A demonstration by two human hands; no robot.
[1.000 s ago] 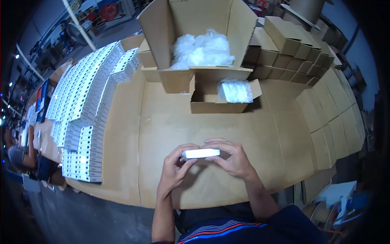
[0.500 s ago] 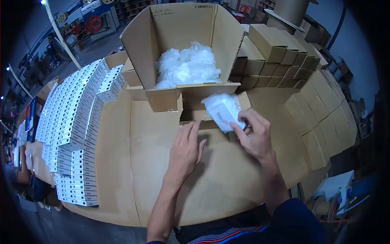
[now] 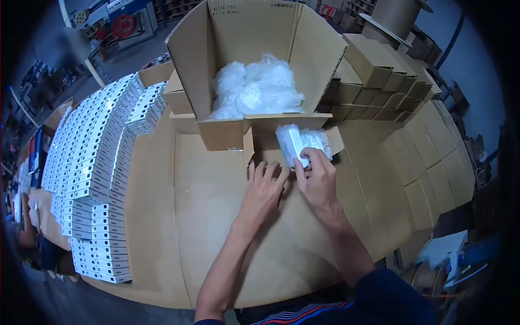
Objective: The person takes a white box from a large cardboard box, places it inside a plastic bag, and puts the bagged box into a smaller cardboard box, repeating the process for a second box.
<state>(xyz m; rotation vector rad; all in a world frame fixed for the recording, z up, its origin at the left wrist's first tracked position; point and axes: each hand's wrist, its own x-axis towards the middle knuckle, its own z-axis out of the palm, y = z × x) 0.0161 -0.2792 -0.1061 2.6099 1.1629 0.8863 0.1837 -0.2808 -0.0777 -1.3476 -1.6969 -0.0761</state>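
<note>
Packet (image 3: 292, 145), white, plastic-wrapped: found at 12 o'clock from right hand (image 3: 318, 183), pinched in its fingertips above small open carton (image 3: 259, 145). Judged long axis 11-to-5. Logged left hand (image 3: 262, 194) flat, empty, fingers spread, just beside at 9 o'clock, resting by carton's near edge. Rated right hand nearer; hands nearly touching.

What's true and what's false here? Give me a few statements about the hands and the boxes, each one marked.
The right hand grips a wrapped pack. True.
The left hand holds one too. False: it is open and lies flat by the small box.
The carton is empty. False: it holds clear bags.
Rows of white boxes lie to the left. True.
</note>
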